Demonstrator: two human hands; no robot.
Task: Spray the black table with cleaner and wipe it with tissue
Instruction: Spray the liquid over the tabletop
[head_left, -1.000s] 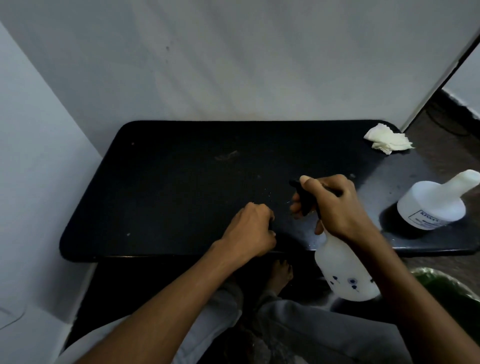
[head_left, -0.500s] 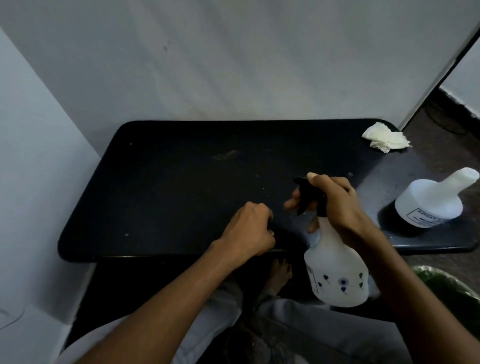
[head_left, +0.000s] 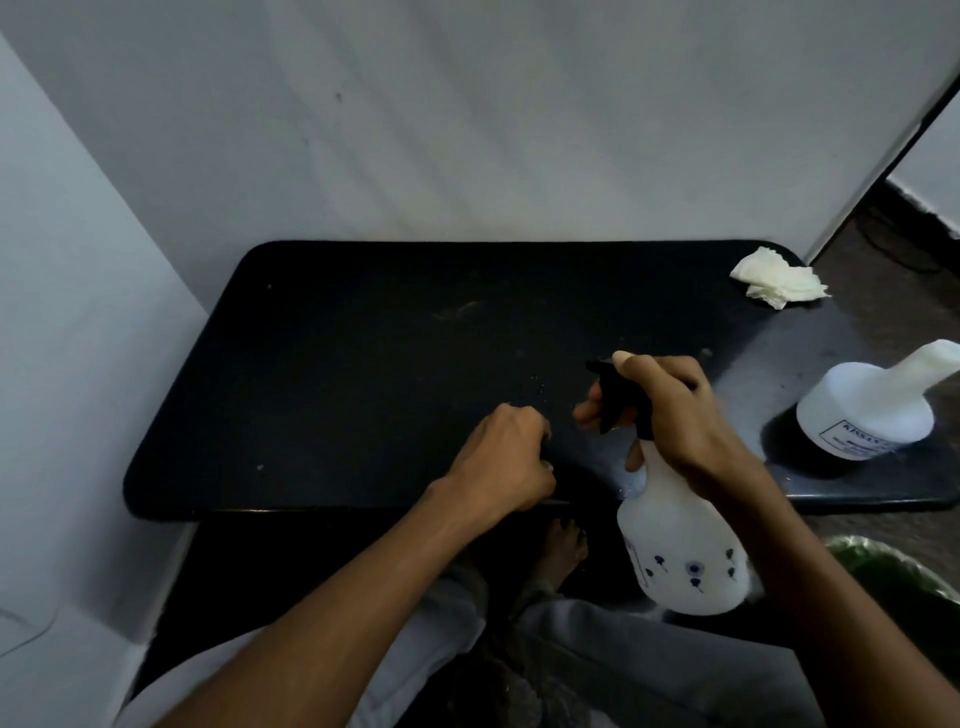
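A low black table (head_left: 363, 374) stands against the wall, with faint dusty marks on its top. My right hand (head_left: 675, 415) grips the neck of a white spray bottle (head_left: 680, 551) with a black trigger head, fingers round the trigger, nozzle pointing left over the table. The bottle hangs at the table's front edge. My left hand (head_left: 504, 457) rests on the table near the front edge, fingers curled under, holding nothing visible. A crumpled white tissue (head_left: 776, 280) lies at the table's far right corner.
A second white bottle (head_left: 872, 410) with a label and a long neck stands on the table's right end. A green bin (head_left: 904, 577) sits on the floor at lower right. White walls close in at the back and left. My legs and a foot are under the table.
My right hand has swung the spray bottle more upright and a little left, its base now lower at the table's front edge. The left hand has stayed in place.
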